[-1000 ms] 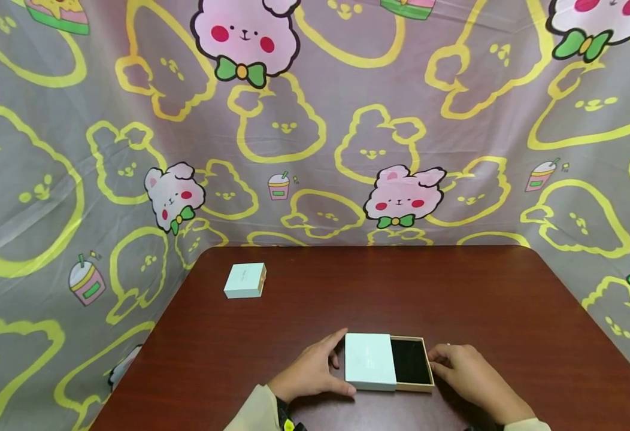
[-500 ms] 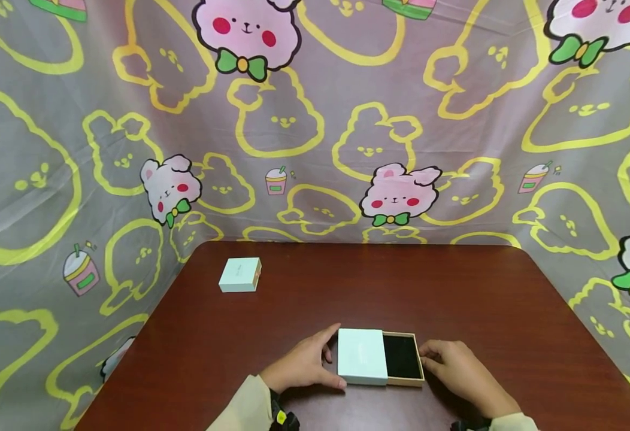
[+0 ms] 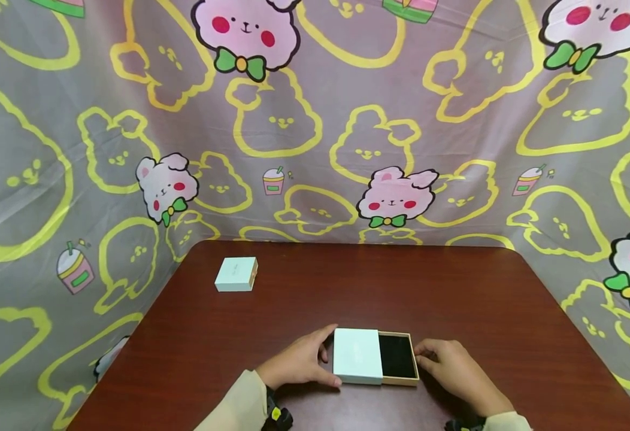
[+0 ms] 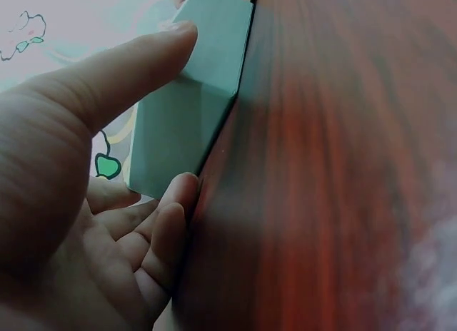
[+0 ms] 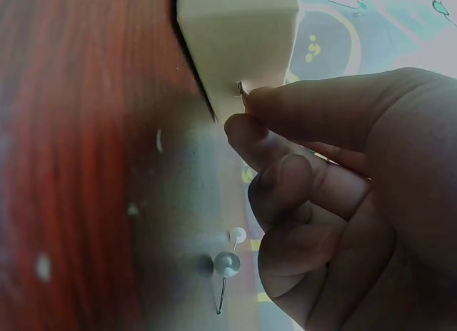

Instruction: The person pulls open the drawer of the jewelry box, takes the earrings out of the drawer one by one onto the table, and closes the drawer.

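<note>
A pale mint slide-out box (image 3: 357, 356) lies on the table with its drawer (image 3: 398, 358) partly out to the right, showing a black lining. My left hand (image 3: 301, 362) grips the sleeve's left end, thumb along the front side and other fingers at the left side and back. In the left wrist view that thumb (image 4: 136, 67) lies against the mint side. At the drawer's right end is my right hand (image 3: 455, 368). The right wrist view shows its thumb and forefinger pinching a small pull tab (image 5: 243, 99) on the drawer's tan end face.
A smaller mint box (image 3: 236, 274) stands at the table's far left. Near my right hand, a pearl piece (image 5: 227, 264) with a thin metal wire shows in the right wrist view. The brown table (image 3: 315, 293) ends at a hanging cloth (image 3: 315, 143) with a rabbit print.
The head view has shifted slightly, so the boxes and hands appear a little further left. Both hands keep their hold, and the drawer stands out by about the same amount.
</note>
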`<state>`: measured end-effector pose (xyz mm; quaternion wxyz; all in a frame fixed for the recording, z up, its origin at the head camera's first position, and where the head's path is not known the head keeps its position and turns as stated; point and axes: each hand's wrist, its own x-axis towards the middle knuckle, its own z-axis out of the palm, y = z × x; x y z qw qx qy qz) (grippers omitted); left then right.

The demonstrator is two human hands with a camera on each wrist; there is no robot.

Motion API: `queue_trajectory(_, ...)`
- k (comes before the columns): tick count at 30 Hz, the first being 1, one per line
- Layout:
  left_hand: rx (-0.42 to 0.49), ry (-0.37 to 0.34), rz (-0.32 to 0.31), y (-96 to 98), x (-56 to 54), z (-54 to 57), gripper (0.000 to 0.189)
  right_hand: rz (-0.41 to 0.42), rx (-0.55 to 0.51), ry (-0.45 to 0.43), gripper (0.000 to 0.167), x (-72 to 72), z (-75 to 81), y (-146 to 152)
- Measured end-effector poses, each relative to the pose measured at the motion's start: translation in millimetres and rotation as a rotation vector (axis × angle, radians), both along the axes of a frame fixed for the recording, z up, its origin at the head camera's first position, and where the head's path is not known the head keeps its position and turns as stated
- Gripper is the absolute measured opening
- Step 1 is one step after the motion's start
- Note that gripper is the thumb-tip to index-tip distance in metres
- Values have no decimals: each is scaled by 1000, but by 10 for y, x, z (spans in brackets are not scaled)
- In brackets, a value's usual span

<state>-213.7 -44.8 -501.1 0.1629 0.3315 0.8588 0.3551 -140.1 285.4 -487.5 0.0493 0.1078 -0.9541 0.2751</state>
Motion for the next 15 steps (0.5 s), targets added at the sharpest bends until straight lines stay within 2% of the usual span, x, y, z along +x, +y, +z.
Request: queue_trajectory(15, 7, -32, -11, -14, -4, 24, 105, 7, -29, 29, 14, 47, -19, 12)
